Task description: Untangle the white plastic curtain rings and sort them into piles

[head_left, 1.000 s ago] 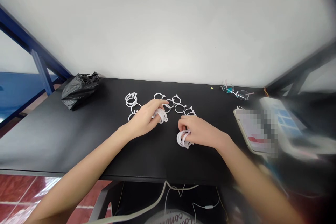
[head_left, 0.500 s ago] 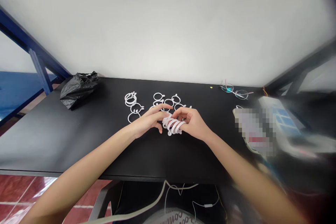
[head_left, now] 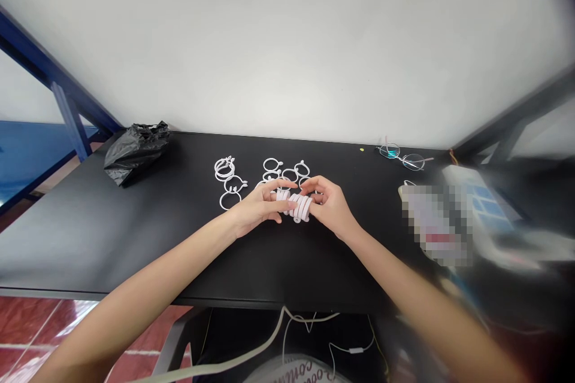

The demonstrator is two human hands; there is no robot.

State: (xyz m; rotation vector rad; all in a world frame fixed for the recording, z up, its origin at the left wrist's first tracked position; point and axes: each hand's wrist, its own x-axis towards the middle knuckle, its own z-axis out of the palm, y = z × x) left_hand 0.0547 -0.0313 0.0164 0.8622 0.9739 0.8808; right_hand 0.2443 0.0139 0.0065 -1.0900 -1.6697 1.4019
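Observation:
Several white curtain rings [head_left: 302, 209], lined up side by side in a short row, are between my two hands over the black table. The thumb of my left hand [head_left: 255, 208] presses on the left part of the row, with its fingers curved around behind. At the right end, my right hand [head_left: 333, 208] grips the same rings, its fingers bent over the top. More white rings [head_left: 272, 164] lie on the table just behind my hands, partly hidden by them. A further group of rings [head_left: 230, 198] lies to the left, some overlapping.
A crumpled black plastic bag [head_left: 137, 149] sits at the table's back left. Eyeglasses [head_left: 401, 156] lie at the back right, with a blurred-out object [head_left: 433, 224] and a white device [head_left: 483, 203] nearer. Cables [head_left: 269, 341] hang below the front edge [head_left: 233, 303].
My left hand has moved right and closed its thumb onto the curtain rings. The held rings now sit more evenly together and slightly higher.

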